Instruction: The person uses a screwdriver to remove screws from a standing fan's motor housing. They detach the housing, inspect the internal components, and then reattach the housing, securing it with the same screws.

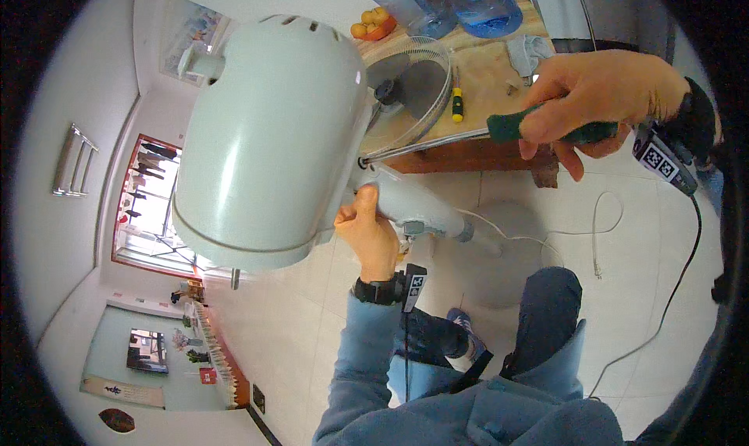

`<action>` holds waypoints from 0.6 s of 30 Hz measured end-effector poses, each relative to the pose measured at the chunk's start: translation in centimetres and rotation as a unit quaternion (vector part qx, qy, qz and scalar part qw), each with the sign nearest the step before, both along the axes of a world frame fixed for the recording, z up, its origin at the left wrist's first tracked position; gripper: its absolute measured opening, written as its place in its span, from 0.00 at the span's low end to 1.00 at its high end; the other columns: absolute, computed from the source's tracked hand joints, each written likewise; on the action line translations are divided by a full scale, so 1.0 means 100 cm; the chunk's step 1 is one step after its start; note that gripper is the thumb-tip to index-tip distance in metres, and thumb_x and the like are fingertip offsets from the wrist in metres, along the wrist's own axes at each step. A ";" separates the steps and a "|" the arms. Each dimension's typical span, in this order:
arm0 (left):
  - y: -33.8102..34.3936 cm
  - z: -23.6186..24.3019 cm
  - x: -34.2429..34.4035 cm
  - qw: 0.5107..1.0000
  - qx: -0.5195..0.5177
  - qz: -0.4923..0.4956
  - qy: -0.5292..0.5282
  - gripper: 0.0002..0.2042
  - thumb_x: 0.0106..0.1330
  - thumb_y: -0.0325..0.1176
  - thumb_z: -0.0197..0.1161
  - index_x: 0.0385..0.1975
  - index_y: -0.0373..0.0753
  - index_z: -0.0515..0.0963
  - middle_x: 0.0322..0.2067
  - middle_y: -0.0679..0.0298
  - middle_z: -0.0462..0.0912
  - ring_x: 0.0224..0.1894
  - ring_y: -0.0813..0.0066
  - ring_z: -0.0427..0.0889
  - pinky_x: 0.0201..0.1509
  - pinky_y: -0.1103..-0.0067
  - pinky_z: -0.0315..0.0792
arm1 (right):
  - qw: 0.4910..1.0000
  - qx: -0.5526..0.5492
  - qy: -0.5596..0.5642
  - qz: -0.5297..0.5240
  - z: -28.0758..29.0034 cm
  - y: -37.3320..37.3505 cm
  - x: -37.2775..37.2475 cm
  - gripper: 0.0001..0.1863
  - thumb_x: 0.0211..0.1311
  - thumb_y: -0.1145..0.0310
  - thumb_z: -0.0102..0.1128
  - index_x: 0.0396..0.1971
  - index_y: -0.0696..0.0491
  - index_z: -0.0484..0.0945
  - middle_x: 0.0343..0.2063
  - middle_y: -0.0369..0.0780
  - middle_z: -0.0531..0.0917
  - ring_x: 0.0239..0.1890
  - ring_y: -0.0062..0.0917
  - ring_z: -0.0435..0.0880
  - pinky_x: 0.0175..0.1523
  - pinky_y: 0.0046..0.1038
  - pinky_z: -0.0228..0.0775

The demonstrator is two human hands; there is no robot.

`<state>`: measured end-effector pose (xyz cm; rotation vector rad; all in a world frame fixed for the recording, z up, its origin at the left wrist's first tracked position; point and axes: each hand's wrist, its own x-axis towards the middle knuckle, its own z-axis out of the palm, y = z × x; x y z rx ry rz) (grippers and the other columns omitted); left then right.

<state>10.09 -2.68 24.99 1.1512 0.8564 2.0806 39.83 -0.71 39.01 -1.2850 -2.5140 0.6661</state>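
A large pale-green fan motor housing point(265, 134) fills the middle left, joined to the neck point(421, 206) of its stand. My left hand point(367, 231) is closed round the neck just under the housing. My right hand point(589, 103) grips the dark-green handle point(503, 127) of a long screwdriver, whose steel shaft point(429, 145) reaches left to a screw hole point(363, 162) at the housing's joint. A wire fan guard with grey blades point(394, 91) lies on the wooden table point(488, 64) behind, beside a yellow-and-green screwdriver point(457, 103).
Large blue water bottles point(480, 5), orange fruit point(373, 23) and a pale cloth point(529, 54) are on the table. A white cable point(593, 231) runs across the tiled floor near the round stand base point(511, 251). My legs are below; a window point(148, 204) is at left.
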 end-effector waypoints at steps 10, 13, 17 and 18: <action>0.000 -0.002 -0.001 1.000 -0.004 -0.020 -0.003 0.14 0.56 0.25 0.68 0.22 0.41 0.65 0.25 0.68 0.74 0.29 0.82 0.72 0.39 0.81 0.70 | 0.746 0.652 -0.127 0.056 -0.024 0.003 -0.002 0.24 0.42 0.65 0.70 0.42 0.52 0.74 0.33 0.36 0.74 0.33 0.27 0.75 0.36 0.27 0.66; -0.002 0.000 -0.003 1.000 -0.014 -0.023 0.004 0.15 0.56 0.25 0.68 0.27 0.42 0.63 0.28 0.69 0.73 0.33 0.81 0.72 0.43 0.80 0.69 | 0.904 0.421 -0.044 0.062 -0.023 -0.001 -0.003 0.22 0.46 0.67 0.70 0.42 0.56 0.75 0.27 0.37 0.78 0.24 0.21 0.76 0.27 0.23 0.67; 0.000 0.000 0.001 1.000 0.001 -0.005 -0.025 0.15 0.53 0.24 0.71 0.20 0.42 0.66 0.24 0.69 0.75 0.27 0.83 0.72 0.36 0.86 0.68 | 0.999 0.046 -0.012 0.022 -0.021 0.006 0.000 0.21 0.51 0.65 0.68 0.44 0.58 0.75 0.23 0.39 0.79 0.17 0.21 0.75 0.19 0.21 0.65; -0.001 0.000 0.001 1.000 0.002 -0.011 -0.029 0.15 0.54 0.24 0.70 0.20 0.41 0.66 0.24 0.69 0.75 0.28 0.83 0.72 0.36 0.85 0.68 | 0.998 -0.054 -0.003 0.012 -0.021 0.009 0.001 0.21 0.52 0.64 0.67 0.44 0.58 0.75 0.22 0.39 0.79 0.15 0.21 0.74 0.17 0.21 0.64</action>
